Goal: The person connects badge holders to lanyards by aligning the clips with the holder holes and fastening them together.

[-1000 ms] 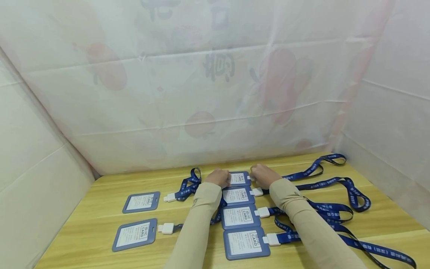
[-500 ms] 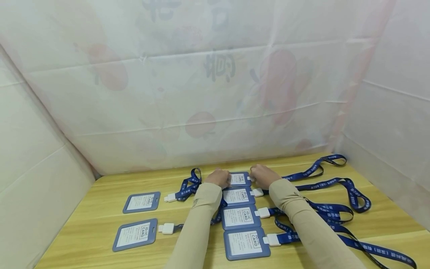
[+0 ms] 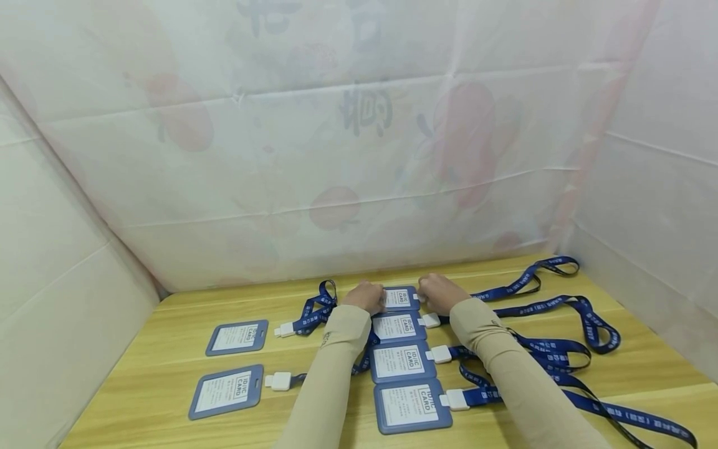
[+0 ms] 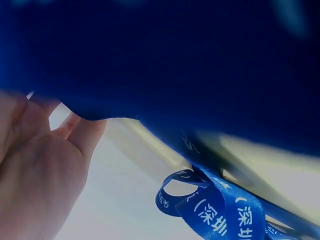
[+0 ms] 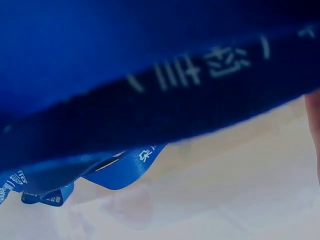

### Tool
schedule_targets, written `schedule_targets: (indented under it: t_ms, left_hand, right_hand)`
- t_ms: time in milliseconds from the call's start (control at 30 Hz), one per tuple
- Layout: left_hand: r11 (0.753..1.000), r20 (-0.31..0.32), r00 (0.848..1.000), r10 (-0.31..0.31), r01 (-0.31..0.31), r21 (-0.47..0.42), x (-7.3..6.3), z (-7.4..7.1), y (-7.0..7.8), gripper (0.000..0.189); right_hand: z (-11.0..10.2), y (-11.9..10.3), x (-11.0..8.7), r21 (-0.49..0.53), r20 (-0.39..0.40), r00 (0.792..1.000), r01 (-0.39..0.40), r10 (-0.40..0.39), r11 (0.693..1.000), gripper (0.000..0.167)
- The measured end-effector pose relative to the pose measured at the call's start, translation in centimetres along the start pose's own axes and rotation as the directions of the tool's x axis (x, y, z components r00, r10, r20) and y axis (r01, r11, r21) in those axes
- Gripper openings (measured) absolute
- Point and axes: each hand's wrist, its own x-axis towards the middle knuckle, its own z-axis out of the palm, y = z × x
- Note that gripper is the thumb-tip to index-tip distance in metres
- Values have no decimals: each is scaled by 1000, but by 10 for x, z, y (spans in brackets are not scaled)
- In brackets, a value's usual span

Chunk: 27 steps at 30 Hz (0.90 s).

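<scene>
In the head view, a column of blue ID card holders lies mid-table. My left hand (image 3: 366,296) grips the left edge of the farthest card holder (image 3: 401,298). On its other side, my right hand (image 3: 444,294) pinches the white clip (image 3: 417,297) at the slotted end, its fingertips partly hidden. A navy lanyard (image 3: 505,291) trails right from under that hand. Blurred lanyard strap (image 4: 150,60) covers much of the left wrist view, with the left hand (image 4: 45,165) at its side. Strap (image 5: 150,85) likewise fills the right wrist view, leaving a sliver of the right hand (image 5: 314,125).
Two separate card holders, one farther (image 3: 236,337) and one nearer (image 3: 226,391), lie at left, beside white lanyard clips (image 3: 280,381). The nearest column holder (image 3: 412,405) has a clip (image 3: 457,399) at its slot. Looped lanyards (image 3: 597,330) spread right. A white curtain (image 3: 280,156) closes the back.
</scene>
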Motion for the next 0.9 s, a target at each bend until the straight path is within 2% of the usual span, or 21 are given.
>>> schedule_targets:
  t_ms: [400,900]
  left_hand:
    - [1000,-11,1000,3,-3,6,-1,-1,1,26]
    - [1000,-10,999,-30,30,7,0,1,3,24]
  right_hand:
    - [1,0,-1,15,-21,1000,-3,3,1000,22]
    - [-4,-8,0,-15,5,999,-37,37,999,15]
